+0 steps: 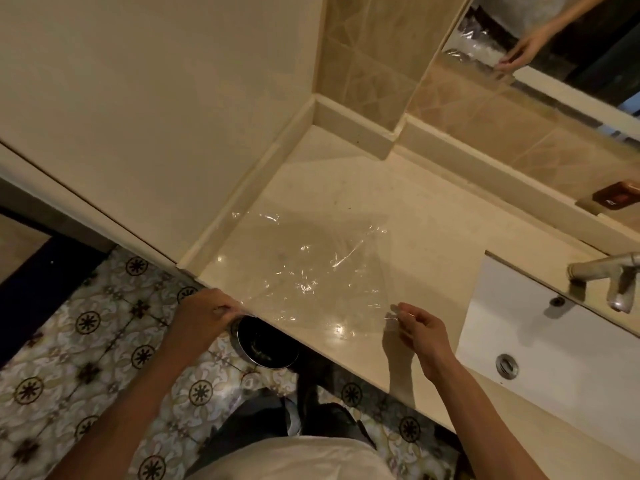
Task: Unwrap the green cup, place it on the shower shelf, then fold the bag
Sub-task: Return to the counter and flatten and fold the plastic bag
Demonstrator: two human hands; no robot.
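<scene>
A clear plastic bag (304, 271) lies spread flat on the cream counter (426, 237), its near edge along the counter's front. My left hand (207, 313) pinches the bag's near-left corner at the counter edge. My right hand (415, 323) pinches the near-right corner with thumb and fingertips. The green cup and the shower shelf are not in view.
A white sink (540, 334) with a metal tap (609, 275) sits to the right. A round bin with a black liner (266, 344) stands on the patterned floor below the counter edge. A mirror (554, 46) hangs on the back wall, and a brown packet (616, 197) rests at far right.
</scene>
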